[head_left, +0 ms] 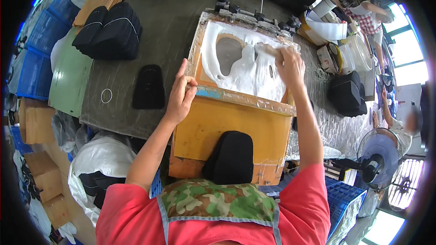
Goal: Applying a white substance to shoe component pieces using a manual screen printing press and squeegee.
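Observation:
A wooden-edged printing screen (259, 101) lies over the table in front of me, hinged to a metal clamp (254, 17) at its far side. Thick white paste (247, 70) is smeared across the mesh, with a bare grey patch (229, 55) at the left. My left hand (181, 94) grips the screen's near left corner, its index finger lying along the side. In the paste at the far right is a scraper (268, 50), partly blurred, and my right hand (290, 68) is closed round it. A black padded piece (234, 156) rests on the yellow board (204, 127) nearest me.
One flat black piece (149, 87) and a white ring (106, 95) lie left on the table. Black stacks stand at the far left (111, 31) and right (347, 94). Tubs (356, 52) crowd the right edge near a fan (379, 159). Other people work at the right.

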The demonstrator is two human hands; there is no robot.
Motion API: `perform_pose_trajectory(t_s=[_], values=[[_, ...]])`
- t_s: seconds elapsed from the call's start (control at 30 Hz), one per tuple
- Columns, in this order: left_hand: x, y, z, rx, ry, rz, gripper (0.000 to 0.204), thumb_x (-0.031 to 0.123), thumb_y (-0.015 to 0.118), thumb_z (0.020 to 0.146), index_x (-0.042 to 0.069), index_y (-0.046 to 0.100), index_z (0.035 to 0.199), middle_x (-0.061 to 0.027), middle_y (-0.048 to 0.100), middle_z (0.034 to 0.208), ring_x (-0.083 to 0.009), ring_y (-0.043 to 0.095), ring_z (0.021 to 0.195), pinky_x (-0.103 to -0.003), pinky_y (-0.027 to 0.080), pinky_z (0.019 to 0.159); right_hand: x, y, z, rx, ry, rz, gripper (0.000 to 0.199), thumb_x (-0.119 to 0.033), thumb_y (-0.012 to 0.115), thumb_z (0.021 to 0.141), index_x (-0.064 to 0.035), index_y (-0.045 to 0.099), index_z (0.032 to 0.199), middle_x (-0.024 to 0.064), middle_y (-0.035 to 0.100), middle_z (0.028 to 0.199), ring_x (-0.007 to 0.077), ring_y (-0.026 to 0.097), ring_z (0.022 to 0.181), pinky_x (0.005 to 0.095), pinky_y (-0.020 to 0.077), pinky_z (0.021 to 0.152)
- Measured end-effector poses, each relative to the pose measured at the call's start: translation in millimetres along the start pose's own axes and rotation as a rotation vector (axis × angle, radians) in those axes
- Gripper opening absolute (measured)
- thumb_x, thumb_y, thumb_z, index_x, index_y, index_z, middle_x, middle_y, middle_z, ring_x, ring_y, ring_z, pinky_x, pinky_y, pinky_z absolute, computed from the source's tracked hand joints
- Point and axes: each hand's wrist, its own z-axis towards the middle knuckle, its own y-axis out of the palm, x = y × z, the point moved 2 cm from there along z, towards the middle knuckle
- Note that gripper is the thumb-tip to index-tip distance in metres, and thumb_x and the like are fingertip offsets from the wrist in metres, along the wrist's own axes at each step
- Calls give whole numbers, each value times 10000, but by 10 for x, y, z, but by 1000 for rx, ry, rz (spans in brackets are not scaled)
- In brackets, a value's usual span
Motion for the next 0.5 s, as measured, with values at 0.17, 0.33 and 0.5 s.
perform_pose_trajectory(t_s=[0.17, 0.33, 0.5], values=[[-51, -107, -94, 23, -31, 53, 55, 62, 494, 928, 23, 503, 965, -219, 227, 1562, -199, 541, 1016, -306, 460, 834, -851, -261, -268, -251, -89, 248, 178, -136, 652, 821, -59, 640, 982, 151, 661, 874, 361, 633, 836, 427, 500, 736], [-52, 7, 8, 17, 13, 20, 64, 55, 492, 926, 30, 516, 979, -197, 237, 1565, -154, 529, 916, -286, 444, 803, -1018, 105, 561, -87, -56, 271, 141, -95, 601, 796, -37, 651, 913, 168, 677, 923, 374, 643, 864, 465, 504, 752], [31, -6, 10, -8, -50, -46, 47, 45, 506, 927, 20, 511, 967, -225, 219, 1560, -186, 559, 939, -312, 462, 816, -1030, 430, 345, 106, -268, 217, 154, -77, 610, 801, -92, 649, 949, 110, 668, 856, 335, 634, 820, 442, 512, 741]])
